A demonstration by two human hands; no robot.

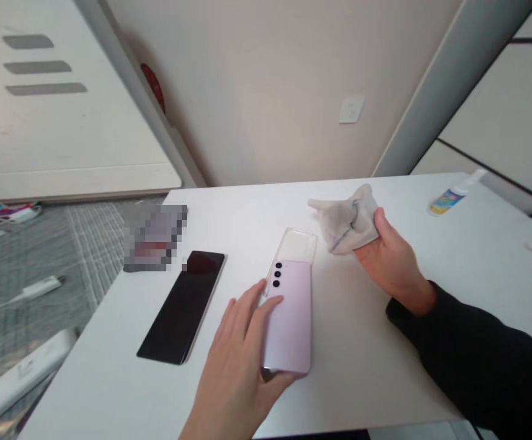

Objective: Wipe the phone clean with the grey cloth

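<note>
A lilac smartphone (289, 324) is back side up, its three camera lenses near the top edge. My left hand (242, 348) is closed around its left side and lower end, thumb at the bottom. Beyond the phone's top end lies a clear phone case (298, 244), partly covered by the phone. On the right, my right hand (394, 263) is closed on a crumpled pale grey cloth (346, 223), raised a little over the table. A black smartphone (185, 308) rests screen up to the left of my left hand.
The white table (348, 379) stands against a wall with a power socket (351, 110). A spray bottle (453, 194) is at the back right. A pixelated dark item (158, 238) lies at the left edge. Below, a power strip (22, 376) and cables are on the floor.
</note>
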